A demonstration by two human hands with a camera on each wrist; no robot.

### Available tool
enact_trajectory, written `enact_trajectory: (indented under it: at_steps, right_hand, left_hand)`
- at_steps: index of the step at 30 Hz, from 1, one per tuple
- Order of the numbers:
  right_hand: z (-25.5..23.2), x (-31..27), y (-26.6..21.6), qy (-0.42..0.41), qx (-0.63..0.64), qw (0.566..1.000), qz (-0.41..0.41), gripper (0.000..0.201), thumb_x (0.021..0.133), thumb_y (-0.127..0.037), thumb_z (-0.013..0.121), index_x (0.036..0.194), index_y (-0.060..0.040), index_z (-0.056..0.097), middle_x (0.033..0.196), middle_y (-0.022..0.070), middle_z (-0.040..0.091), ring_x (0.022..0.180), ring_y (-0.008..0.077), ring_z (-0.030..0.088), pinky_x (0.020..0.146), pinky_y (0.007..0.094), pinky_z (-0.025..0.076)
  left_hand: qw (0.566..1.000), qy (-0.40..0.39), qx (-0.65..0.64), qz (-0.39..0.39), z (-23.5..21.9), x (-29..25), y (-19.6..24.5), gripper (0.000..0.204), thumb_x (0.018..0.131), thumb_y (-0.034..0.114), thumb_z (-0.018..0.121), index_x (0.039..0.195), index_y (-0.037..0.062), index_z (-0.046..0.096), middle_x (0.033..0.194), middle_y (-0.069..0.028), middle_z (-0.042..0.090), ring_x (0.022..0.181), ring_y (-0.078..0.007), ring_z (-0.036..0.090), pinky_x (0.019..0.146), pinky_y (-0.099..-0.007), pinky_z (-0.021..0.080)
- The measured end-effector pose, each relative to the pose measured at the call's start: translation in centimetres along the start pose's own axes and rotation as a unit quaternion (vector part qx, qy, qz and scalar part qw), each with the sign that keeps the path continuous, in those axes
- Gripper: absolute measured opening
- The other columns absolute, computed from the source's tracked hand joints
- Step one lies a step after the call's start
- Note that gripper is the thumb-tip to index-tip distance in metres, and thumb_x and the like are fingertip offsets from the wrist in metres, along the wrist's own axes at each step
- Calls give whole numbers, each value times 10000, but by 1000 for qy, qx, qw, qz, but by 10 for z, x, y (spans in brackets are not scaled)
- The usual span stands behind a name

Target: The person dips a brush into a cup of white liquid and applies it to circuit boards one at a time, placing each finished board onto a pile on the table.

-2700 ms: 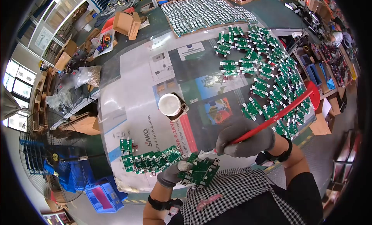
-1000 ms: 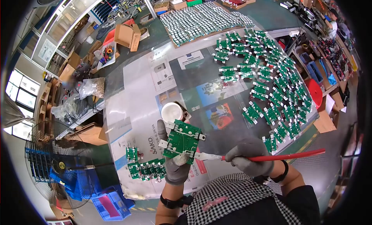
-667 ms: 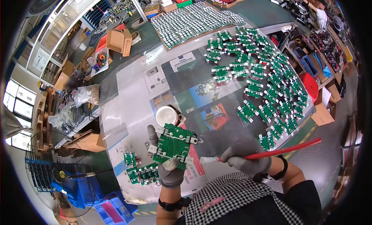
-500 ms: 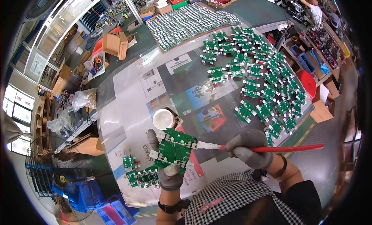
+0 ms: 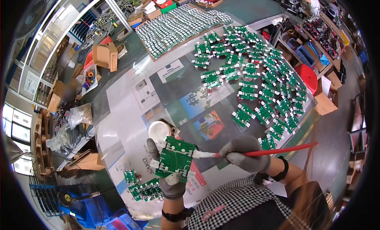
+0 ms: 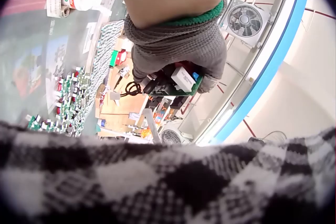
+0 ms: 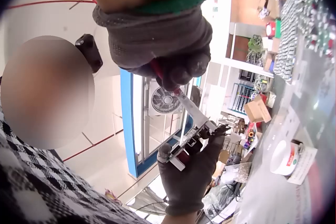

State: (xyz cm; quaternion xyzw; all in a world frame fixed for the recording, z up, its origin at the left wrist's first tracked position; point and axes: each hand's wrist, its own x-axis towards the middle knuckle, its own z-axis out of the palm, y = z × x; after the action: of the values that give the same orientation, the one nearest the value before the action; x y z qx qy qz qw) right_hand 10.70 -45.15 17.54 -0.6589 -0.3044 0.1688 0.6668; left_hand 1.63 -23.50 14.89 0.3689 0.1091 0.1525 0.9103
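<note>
In the head view my gloved left hand (image 5: 171, 188) holds up a green circuit board (image 5: 174, 160), thumb over its near edge and one finger raised beside it. The gloved right hand (image 5: 246, 154) grips a red-handled brush (image 5: 281, 150), whose flat whitish end meets a metal tab at the board's right corner. In the right wrist view, the brush end (image 7: 193, 109) reaches the board (image 7: 191, 142), seen edge-on in the left hand (image 7: 190, 181). The left wrist view shows the left hand (image 6: 178, 48) curled around the board. Behind the board stands a white tub (image 5: 159, 131).
Many green boards (image 5: 247, 91) lie spread on the table's right side. A smaller group (image 5: 145, 189) lies at the near left. Rows of small parts (image 5: 178, 30) fill the back. A red stool (image 5: 306, 77) and a cardboard box (image 5: 325, 104) stand off the right edge.
The board has been raised from near the apron and turned flat toward the head camera. The brush swung from slanting up-right to nearly level, and its end now meets the board's right corner.
</note>
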Motion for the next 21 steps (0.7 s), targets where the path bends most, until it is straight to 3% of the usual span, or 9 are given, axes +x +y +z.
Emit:
enact_trajectory:
  at_steps: [3, 7, 10, 13, 14, 15, 17, 20, 21]
  right_hand:
    - [-20, -12, 12, 19, 33, 996, 84, 162, 833, -42, 517, 911, 21, 644, 666, 48, 605, 563, 87, 540, 511, 244, 426]
    - [-49, -45, 34, 162, 113, 966, 167, 187, 854, -63, 483, 920, 27, 633, 669, 45, 589, 553, 80, 513, 502, 230, 414]
    - [-54, -54, 37, 260, 120, 942, 173, 179, 841, -60, 471, 883, 28, 621, 653, 70, 592, 524, 101, 537, 484, 240, 438]
    - [-54, -55, 41, 302, 112, 933, 163, 179, 835, -77, 475, 869, 22, 620, 632, 77, 591, 507, 113, 544, 461, 242, 439]
    - [-53, -55, 41, 307, 111, 932, 157, 180, 834, -84, 476, 866, 20, 620, 625, 79, 590, 500, 116, 543, 453, 243, 438]
    - [-53, -53, 42, 314, 98, 933, 147, 177, 832, -90, 478, 862, 17, 616, 618, 78, 585, 493, 119, 538, 446, 244, 434]
    - [-54, -50, 46, 318, 79, 935, 134, 172, 829, -102, 481, 855, 11, 609, 602, 77, 575, 479, 126, 528, 432, 245, 426]
    - [-50, -42, 60, 343, 82, 918, 181, 145, 831, -128, 501, 846, -13, 589, 598, 60, 536, 451, 139, 499, 414, 259, 411]
    - [-45, -35, 61, 326, 97, 928, 151, 134, 841, -122, 498, 859, -23, 588, 623, 53, 533, 464, 134, 500, 417, 256, 408]
  left_hand:
    - [999, -42, 1, 2, 1, 27, -19, 855, 738, 168, 678, 1476, 141, 249, 1348, -128, 475, 1250, -308, 478, 1080, -495, 376]
    - [980, -9, -31, -198, -45, 93, -85, 431, 853, 68, 542, 1272, 21, 456, 1240, -124, 543, 1173, -265, 533, 1052, -449, 419]
    - [955, -8, -19, -297, -61, 144, -166, 201, 911, 98, 520, 1105, 50, 540, 1031, -49, 600, 957, -152, 610, 839, -306, 532]
    - [968, -61, 150, -193, -62, 187, -258, 266, 915, 162, 549, 1162, 67, 523, 1099, -66, 591, 980, -173, 603, 834, -315, 531]
    - [961, 14, 54, -272, -41, 200, -263, 315, 925, 244, 564, 1177, 63, 511, 1089, -49, 595, 1017, -164, 590, 856, -316, 518]
    - [893, -132, 423, -77, -54, 205, -277, 378, 921, 271, 561, 1229, 66, 486, 1145, -73, 588, 1048, -210, 581, 892, -346, 496]
    - [724, -133, 675, 52, -66, 197, -293, 470, 905, 311, 567, 1294, 72, 457, 1226, -119, 571, 1094, -287, 559, 944, -389, 456]
    - [820, 64, 564, -72, -50, 141, -253, 526, 867, 334, 601, 1305, 75, 466, 1268, -171, 551, 1133, -359, 528, 968, -422, 421]
    - [810, 11, 581, -77, -65, 114, -220, 524, 851, 331, 617, 1288, 74, 482, 1259, -180, 552, 1144, -365, 519, 961, -429, 422]
